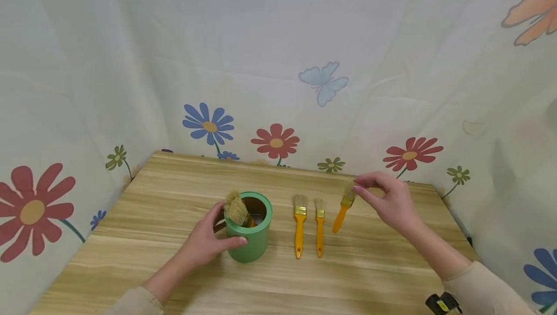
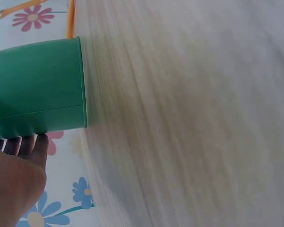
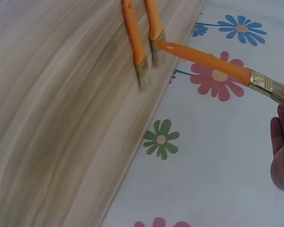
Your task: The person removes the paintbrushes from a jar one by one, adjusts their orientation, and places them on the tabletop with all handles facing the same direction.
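A green can [image 1: 249, 247] stands upright on the table, and my left hand [image 1: 208, 245] grips its left side with the thumb across the front. In the left wrist view the fingers [image 2: 38, 149] lie against the can's wall [image 2: 38, 85]. A thick, pale-bristled brush [image 1: 236, 210] leans in the can, bristles up at the rim. My right hand [image 1: 389, 201] pinches a paintbrush [image 1: 344, 211] by its bristles, its orange handle pointing down and toward the left. The right wrist view shows this paintbrush [image 3: 213, 64] held by the bristle end.
Two more orange-handled paintbrushes lie side by side between the hands, a wider one [image 1: 299, 228] and a narrower one [image 1: 319, 230], bristles toward the back. Behind the wooden table [image 1: 183, 179] hangs a flower-printed cloth [image 1: 261, 88].
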### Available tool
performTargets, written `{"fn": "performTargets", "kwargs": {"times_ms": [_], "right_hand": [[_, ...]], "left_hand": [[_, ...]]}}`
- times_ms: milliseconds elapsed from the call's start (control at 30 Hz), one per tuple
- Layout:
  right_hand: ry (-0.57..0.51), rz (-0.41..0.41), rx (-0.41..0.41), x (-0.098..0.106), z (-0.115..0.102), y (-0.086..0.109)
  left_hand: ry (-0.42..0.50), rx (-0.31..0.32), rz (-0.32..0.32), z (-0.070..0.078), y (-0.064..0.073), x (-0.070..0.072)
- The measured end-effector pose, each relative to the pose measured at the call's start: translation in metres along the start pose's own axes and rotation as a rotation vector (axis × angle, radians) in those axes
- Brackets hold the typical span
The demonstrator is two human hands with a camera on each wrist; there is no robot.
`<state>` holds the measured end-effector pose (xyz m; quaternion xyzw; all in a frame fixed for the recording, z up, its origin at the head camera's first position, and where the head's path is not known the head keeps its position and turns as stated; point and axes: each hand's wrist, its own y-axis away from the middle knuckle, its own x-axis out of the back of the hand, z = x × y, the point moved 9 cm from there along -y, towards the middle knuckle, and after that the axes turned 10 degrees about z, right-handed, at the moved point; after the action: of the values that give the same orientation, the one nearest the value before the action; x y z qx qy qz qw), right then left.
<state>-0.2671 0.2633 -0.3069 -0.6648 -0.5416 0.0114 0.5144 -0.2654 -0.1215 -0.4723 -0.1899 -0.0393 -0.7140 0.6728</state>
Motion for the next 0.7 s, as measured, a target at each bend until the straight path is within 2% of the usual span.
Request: {"fn": "performTargets", "kwargs": {"times_ms": [167,333,500,700], "right_hand": [[0.023,-0.048,-0.07,-0.007,0.02,0.011],[-0.021,-0.105,-0.159,-0.016,0.04,0.019],[-0.021,-0.127,-0.181,-0.022,0.052,0.02],[0.026,-0.173,-0.218,-0.028,0.065,0.016]], "left_hand": [[0.017,-0.01,-0.001,0.001,0.0,0.0],[0.026,-0.02,-0.001,0.001,0.0,-0.001],[0.034,-0.025,0.0,0.001,0.0,-0.001],[0.031,-0.023,-0.001,0.001,0.0,-0.001]]}}
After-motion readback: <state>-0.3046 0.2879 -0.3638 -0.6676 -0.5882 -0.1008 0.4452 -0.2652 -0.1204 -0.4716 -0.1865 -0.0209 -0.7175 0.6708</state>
